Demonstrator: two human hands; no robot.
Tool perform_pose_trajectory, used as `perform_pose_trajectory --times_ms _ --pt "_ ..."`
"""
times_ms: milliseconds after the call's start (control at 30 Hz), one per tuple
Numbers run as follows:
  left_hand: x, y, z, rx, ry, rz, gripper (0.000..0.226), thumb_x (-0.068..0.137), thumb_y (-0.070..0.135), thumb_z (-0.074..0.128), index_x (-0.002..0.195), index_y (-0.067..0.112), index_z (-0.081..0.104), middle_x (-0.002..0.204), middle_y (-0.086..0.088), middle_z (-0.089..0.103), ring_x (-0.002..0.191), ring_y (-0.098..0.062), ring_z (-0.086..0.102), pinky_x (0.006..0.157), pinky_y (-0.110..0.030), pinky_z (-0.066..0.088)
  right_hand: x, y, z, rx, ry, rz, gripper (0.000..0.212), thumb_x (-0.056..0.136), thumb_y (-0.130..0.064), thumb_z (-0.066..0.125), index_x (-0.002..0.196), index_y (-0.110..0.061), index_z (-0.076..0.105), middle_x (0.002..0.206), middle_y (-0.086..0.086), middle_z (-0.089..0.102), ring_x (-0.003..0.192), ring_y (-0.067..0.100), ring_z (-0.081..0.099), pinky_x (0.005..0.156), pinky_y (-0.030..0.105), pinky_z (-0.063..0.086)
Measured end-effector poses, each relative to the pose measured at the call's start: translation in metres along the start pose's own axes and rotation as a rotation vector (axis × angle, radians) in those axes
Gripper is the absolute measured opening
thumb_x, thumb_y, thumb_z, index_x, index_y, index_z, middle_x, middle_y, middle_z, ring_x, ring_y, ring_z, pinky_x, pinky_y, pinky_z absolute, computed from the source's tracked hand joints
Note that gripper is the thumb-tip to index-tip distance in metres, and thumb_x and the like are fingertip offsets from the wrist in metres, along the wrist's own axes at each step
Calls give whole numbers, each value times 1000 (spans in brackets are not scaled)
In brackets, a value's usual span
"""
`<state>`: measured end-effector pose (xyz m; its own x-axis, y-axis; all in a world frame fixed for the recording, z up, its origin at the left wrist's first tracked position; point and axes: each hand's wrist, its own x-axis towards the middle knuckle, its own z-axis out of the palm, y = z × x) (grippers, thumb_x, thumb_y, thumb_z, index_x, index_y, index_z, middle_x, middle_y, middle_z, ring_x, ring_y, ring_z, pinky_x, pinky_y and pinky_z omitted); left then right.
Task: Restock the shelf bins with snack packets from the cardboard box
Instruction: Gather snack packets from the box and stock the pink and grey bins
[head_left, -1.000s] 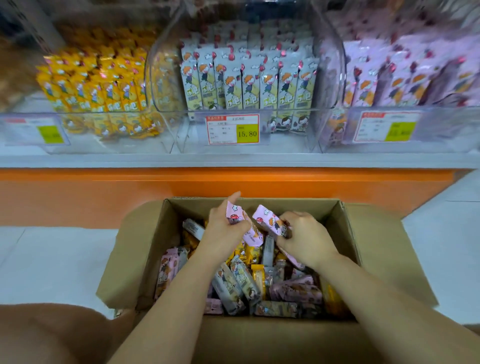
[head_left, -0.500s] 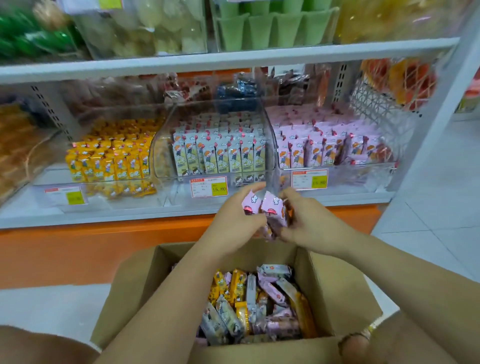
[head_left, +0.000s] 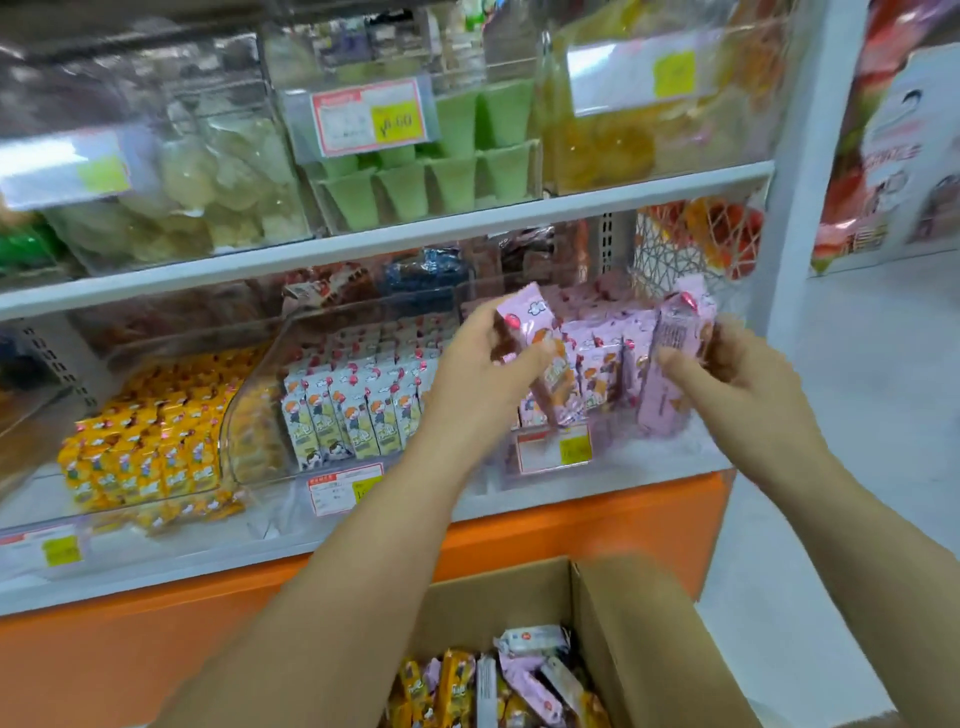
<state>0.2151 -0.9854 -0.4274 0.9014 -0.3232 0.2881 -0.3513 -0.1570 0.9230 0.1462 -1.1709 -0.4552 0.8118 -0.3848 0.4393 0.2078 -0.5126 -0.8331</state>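
My left hand grips a pink snack packet in front of the clear bin of pink packets on the lower shelf. My right hand grips another pink packet at the right side of that same bin. Both packets are upright and slightly tilted. The open cardboard box sits below at the bottom, with mixed yellow, pink and grey packets inside.
Left of the pink bin stands a clear bin of grey-green packets, then a bin of yellow packets. The shelf above holds bins of green and pale snacks. An orange base panel runs under the shelf; white floor lies right.
Both hands rose from the box with the pink packets, moved up and right to the pink bin, and separated. The view tilted upward.
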Motion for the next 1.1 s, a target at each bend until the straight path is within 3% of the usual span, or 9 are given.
perform_pose_trajectory --times_ms 133,233,300,367,500,633,800,933,1100 --pt "37 7 30 39 -52 48 24 89 17 66 111 21 58 107 -6 67 100 -17 62 81 -19 46 11 15 -6 -124 -33 76 13 91 -28 58 83 -24 49 66 -4 53 63 17 55 72 41 49" --pt "61 1 52 121 -90 66 36 89 24 66 123 22 55 116 -2 63 108 -15 57 87 -23 43 18 25 -5 -214 -123 142 23 91 -33 54 92 -10 49 80 10 60 70 22 62 71 34 49" --pt "73 -6 62 157 -94 56 44 88 24 67 129 22 52 121 3 61 111 -13 56 94 -30 43 21 29 -6 -190 -186 183 28 93 -32 52 96 -4 48 80 12 55 67 19 56 58 14 45" --pt "82 -14 68 190 -99 36 45 88 25 67 130 23 51 121 6 58 108 -13 55 92 -32 44 23 35 -8 -191 -244 217 27 95 -29 50 99 -2 46 80 15 50 64 15 47 49 5 38" --pt "94 -24 75 248 -130 5 47 91 24 64 135 25 46 114 10 47 102 -9 48 83 -26 36 27 46 -14 -198 -257 216 21 96 -30 49 87 -11 41 72 7 41 62 17 47 50 8 36" --pt "104 -31 77 368 -157 34 46 91 27 63 133 24 47 126 -1 55 106 -16 52 81 -28 37 30 49 -13 -169 -228 200 23 95 -28 50 80 -15 38 68 5 39 69 27 52 49 8 37" --pt "109 -29 79 540 -166 95 44 92 27 61 134 21 46 105 -3 53 72 -2 48 65 -23 36 32 50 -7 -168 -235 176 17 95 -32 49 101 -17 47 88 12 58 88 29 60 56 12 43" --pt "110 -28 79 612 -167 120 45 93 25 60 135 17 46 114 -9 57 91 -19 50 72 -23 35 32 50 -5 -187 -232 159 19 95 -34 48 102 -16 48 97 16 61 91 31 60 72 28 46" --pt "114 -30 76 599 -201 104 48 92 29 61 137 20 44 110 -1 54 94 -16 48 74 -26 37 31 48 -6 -187 -231 172 14 95 -34 49 97 -20 47 94 15 61 89 31 61 64 21 40"
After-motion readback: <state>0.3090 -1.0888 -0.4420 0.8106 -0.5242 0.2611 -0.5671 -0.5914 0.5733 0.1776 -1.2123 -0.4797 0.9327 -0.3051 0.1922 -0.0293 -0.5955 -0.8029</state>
